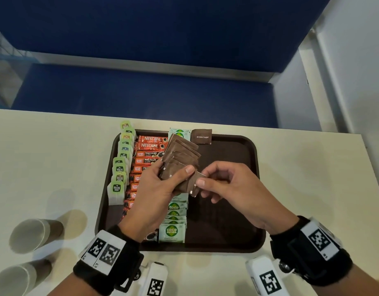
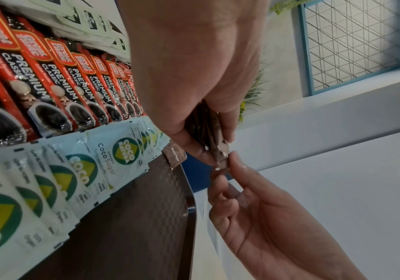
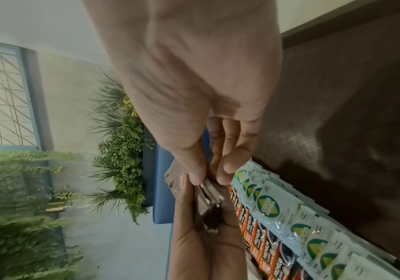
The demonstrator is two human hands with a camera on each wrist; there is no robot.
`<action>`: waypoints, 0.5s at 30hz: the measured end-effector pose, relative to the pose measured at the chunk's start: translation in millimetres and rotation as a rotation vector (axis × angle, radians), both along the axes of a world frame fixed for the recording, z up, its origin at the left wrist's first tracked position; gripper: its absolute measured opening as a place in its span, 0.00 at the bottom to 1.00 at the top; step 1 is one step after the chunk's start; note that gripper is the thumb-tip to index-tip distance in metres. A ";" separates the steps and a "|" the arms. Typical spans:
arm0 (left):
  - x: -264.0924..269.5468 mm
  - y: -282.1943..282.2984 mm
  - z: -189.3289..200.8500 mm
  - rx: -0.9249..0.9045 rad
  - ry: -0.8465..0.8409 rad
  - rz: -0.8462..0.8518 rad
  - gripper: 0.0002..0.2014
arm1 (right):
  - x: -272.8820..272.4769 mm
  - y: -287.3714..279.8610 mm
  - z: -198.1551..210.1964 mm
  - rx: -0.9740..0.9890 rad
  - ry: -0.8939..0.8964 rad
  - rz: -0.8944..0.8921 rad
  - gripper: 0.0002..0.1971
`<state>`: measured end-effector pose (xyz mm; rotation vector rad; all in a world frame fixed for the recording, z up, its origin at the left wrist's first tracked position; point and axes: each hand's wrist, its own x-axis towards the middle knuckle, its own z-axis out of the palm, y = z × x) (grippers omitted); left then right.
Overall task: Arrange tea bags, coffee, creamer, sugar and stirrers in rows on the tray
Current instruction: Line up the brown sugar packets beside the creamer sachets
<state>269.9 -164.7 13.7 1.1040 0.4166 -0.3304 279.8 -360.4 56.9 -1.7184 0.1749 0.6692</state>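
Fanning a bunch of brown sugar sachets (image 1: 181,159) above the middle of the tray (image 1: 231,159), the left hand (image 1: 156,189) has its fingers and thumb curled round the lower ends of the sachets. The right hand (image 1: 224,184) pinches the edge of the nearest sachet between thumb and forefinger, its other fingers loosely curled. Both hands and the fan cover the middle of the coffee and sugar rows, so the packets there cannot be counted.

Along the tray's left edge runs a row of tea bags (image 1: 120,167) with green tags; about ten show, the farthest ones overhanging the rim. Just right of them lies a row of red coffee sticks (image 1: 151,142), two marked Nescafe at the far end. Next comes a row of pale green coco sugar packets (image 1: 172,231). One single brown sugar sachet (image 1: 201,136) lies at the tray's far edge, beside the farthest green packet. The right part of the tray is bare brown plastic.

The tray sits on a cream desk (image 1: 45,157). Left of the tray, near the desk's front, two paper cups (image 1: 34,233) lie on their sides. Beyond the desk stand a blue bench (image 1: 141,88) and white walls; the wrist views show green plants (image 3: 122,151) and a lattice window (image 2: 352,43).
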 end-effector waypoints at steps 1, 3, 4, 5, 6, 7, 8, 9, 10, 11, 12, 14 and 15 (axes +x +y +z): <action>-0.4 0.3 0.6 0.001 -0.008 0.001 0.20 | 0.4 0.9 0.4 0.001 -0.003 -0.007 0.07; -0.7 1.0 2.4 -0.018 -0.012 0.014 0.19 | 1.2 0.2 2.0 0.010 0.011 -0.020 0.07; -0.7 1.5 3.4 -0.032 -0.010 0.023 0.18 | 1.2 -0.9 3.0 0.012 0.020 -0.022 0.07; -0.6 2.2 4.1 -0.041 -0.009 0.029 0.17 | 0.8 -2.3 4.0 0.010 0.025 -0.024 0.07; -0.6 2.8 4.6 -0.047 -0.007 0.033 0.17 | 0.2 -4.1 4.9 0.006 0.027 -0.030 0.06; -0.7 3.5 4.7 -0.052 -0.006 0.035 0.17 | -0.3 -6.5 5.7 -0.002 0.025 -0.039 0.06; -0.7 4.5 4.9 -0.060 -0.006 0.035 0.17 | -0.5 -8.8 6.7 -0.013 0.020 -0.048 0.06; -0.9 5.7 4.7 -0.069 -0.005 0.034 0.17 | -0.2 -11.0 7.8 -0.023 0.014 -0.051 0.06; -0.8 6.7 4.6 -0.080 0.001 0.035 0.17 | 0.2 -13.0 9.0 -0.031 0.005 -0.045 0.06; -0.7 8.0 5.1 -0.091 0.008 0.036 0.18 | 0.9 -14.9 9.6 -0.035 -0.007 -0.031 0.06; -0.7 9.4 5.3 -0.100 0.017 0.037 0.19 | 1.8 -16.7 10.3 -0.039 -0.019 -0.016 0.05; -0.4 11.8 5.3 -0.104 0.032 0.039 0.20 | 3.9 -20.7 11.5 -0.049 -0.037 0.002 0.04; -0.3 12.9 4.5 -0.102 0.038 0.042 0.20 | 5.3 -22.8 12.0 -0.050 -0.041 -0.001 0.04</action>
